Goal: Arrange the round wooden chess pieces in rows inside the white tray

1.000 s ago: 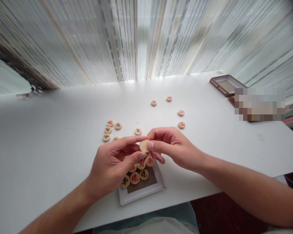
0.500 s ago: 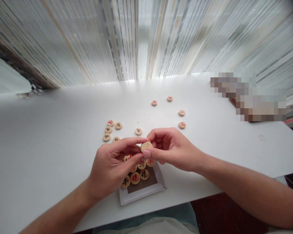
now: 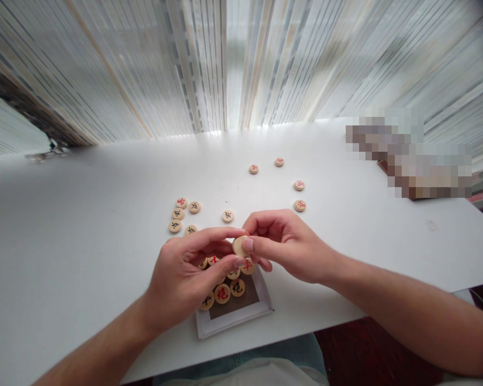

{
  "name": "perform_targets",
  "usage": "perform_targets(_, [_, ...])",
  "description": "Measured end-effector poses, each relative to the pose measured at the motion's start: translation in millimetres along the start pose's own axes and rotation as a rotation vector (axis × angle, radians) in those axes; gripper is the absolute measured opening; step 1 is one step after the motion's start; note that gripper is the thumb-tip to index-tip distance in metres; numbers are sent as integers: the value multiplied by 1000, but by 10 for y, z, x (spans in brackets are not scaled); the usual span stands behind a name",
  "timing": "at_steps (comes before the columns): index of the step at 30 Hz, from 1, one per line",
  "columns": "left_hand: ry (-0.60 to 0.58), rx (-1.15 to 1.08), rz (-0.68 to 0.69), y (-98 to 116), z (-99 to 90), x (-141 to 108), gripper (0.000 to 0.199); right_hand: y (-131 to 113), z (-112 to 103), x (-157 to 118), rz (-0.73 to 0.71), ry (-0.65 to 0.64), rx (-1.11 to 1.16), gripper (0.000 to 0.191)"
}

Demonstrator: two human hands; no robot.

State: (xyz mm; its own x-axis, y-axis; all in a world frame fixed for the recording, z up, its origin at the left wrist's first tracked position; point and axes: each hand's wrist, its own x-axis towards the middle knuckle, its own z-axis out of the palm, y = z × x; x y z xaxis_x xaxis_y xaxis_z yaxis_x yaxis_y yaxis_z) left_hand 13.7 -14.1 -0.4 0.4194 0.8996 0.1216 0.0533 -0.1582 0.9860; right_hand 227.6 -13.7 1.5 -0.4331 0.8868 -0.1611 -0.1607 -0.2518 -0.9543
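Note:
A round wooden Chinese chess piece [image 3: 239, 246], its visible face blank, is pinched between both hands above a shallow white box [image 3: 235, 323]. The thumb and fingertips of my left hand [image 3: 189, 271] touch its left side and lower edge. My right hand [image 3: 284, 244] grips it from the right, thumb on its face. Inside the box lie several pieces, among them a red-marked piece [image 3: 222, 294] and a black-marked piece [image 3: 237, 288]. My left hand hides part of the box and its contents.
Behind the hands, a black-marked piece [image 3: 227, 216] lies on the white table [image 3: 84, 225]. More pieces, including a red-marked one [image 3: 181, 203], cluster at left. Several red-marked pieces, one of them a piece [image 3: 300, 205], lie right of centre. A striped curtain [image 3: 209, 64] hangs behind.
My right thumb has shifted up and right on the chess piece's face, and the piece has turned slightly. Both hands stay in nearly the same place.

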Motion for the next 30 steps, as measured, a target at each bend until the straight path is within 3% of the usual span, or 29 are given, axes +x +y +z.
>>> perform_targets(16, [50,8,-3,38,0,26,14,57,32,7,17,-6,49,34])
perform_targets(30, [-48,-166,-41,15,-7,14,23,-1,30,8,44,18,92,37])
